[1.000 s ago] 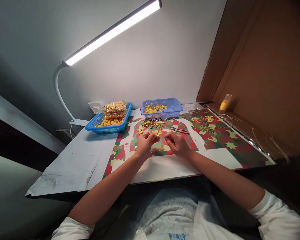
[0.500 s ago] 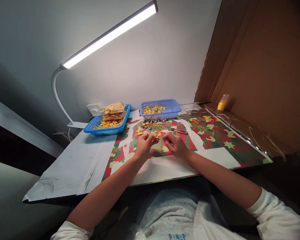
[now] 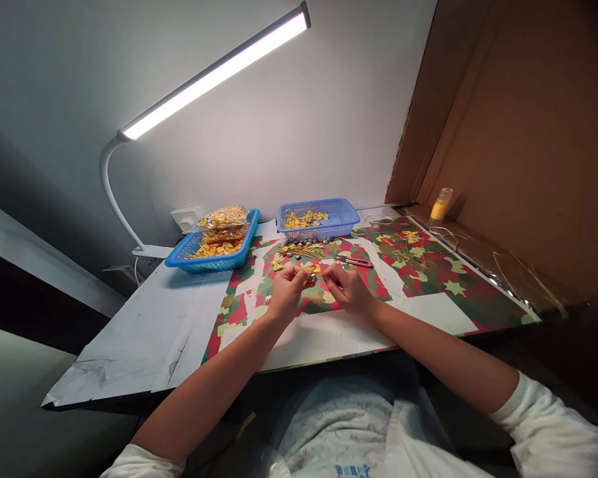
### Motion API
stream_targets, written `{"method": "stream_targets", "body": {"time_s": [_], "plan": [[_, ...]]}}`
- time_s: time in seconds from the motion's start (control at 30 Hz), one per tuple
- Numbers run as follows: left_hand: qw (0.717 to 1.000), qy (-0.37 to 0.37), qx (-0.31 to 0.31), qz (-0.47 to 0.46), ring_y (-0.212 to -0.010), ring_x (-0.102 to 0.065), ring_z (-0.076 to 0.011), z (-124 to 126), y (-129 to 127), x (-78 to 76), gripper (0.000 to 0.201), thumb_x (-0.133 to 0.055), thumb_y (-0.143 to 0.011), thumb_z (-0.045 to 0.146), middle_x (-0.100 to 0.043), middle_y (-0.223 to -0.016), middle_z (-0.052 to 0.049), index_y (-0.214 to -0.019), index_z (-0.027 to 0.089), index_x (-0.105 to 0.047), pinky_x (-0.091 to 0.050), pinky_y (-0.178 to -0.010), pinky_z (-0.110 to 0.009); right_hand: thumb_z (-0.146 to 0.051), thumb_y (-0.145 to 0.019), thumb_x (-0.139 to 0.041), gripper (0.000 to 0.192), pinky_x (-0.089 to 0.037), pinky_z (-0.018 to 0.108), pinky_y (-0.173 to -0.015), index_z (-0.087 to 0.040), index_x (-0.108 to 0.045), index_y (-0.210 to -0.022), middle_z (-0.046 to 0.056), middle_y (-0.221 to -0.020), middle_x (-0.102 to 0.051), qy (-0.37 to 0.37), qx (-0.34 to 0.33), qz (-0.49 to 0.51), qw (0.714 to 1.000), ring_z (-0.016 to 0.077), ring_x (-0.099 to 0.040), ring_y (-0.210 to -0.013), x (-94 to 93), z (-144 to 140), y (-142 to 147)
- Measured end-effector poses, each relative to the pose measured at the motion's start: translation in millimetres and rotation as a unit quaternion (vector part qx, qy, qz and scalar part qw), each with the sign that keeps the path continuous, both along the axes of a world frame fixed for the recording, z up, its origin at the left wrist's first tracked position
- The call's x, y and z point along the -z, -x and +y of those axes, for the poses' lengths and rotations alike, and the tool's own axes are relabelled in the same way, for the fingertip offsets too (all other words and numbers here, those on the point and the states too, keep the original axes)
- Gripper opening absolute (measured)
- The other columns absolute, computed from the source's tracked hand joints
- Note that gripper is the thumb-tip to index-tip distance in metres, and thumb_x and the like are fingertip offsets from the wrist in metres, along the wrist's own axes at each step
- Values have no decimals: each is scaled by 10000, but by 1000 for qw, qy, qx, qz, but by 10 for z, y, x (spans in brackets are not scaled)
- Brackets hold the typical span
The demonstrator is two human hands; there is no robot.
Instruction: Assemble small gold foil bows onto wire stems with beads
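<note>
My left hand (image 3: 285, 292) pinches a small gold bow (image 3: 310, 270) over the red, green and gold patterned sheet (image 3: 418, 272) on the table. My right hand (image 3: 347, 287) is close beside it, fingers curled together near the bow; whether it grips a thin thread or wire is too small to tell. Just beyond the hands lie several more gold bows, small silver bells (image 3: 306, 242) and gold wires (image 3: 313, 251).
A blue basket (image 3: 339, 214) of gold bows stands at the back centre. A larger blue basket (image 3: 214, 252) with bagged bows is at back left. Red-handled snips (image 3: 355, 261) lie right of the hands. A yellow bottle (image 3: 440, 204) stands by the cardboard wall. A lamp (image 3: 214, 70) arches overhead.
Both hands stay together at the same spot on the sheet, with only small finger movements. The view has shifted slightly.
</note>
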State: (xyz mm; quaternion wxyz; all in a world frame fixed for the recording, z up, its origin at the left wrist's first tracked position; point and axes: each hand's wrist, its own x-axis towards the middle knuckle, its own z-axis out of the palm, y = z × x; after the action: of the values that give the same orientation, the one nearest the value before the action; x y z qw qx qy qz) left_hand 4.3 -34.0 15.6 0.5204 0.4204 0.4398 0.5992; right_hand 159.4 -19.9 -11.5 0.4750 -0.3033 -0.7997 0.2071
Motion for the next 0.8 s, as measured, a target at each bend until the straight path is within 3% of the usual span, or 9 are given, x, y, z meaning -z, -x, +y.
{"method": "stream_targets", "body": {"time_s": [0.53,0.8], "plan": [[999,-25,-12,21,-521,-538,-91,-1,4,6,199,-700,-538,285,-580,-519,20,-531,153,-551,-486,-594,-243,-181,-869,-432,69,-295,227,-477,-209,-465,-815,-64,-536,-416,6,4,14,1000,90,-366,-440,5,-9,27],[1000,5,3,-21,-562,-555,-96,21,-4,19,170,-684,-541,271,-574,-570,16,-559,142,-575,-499,-619,-249,-173,-872,-430,69,-293,225,-474,-207,-462,-821,-66,-545,-423,6,-1,23,1000,84,-363,-436,32,0,32]]}}
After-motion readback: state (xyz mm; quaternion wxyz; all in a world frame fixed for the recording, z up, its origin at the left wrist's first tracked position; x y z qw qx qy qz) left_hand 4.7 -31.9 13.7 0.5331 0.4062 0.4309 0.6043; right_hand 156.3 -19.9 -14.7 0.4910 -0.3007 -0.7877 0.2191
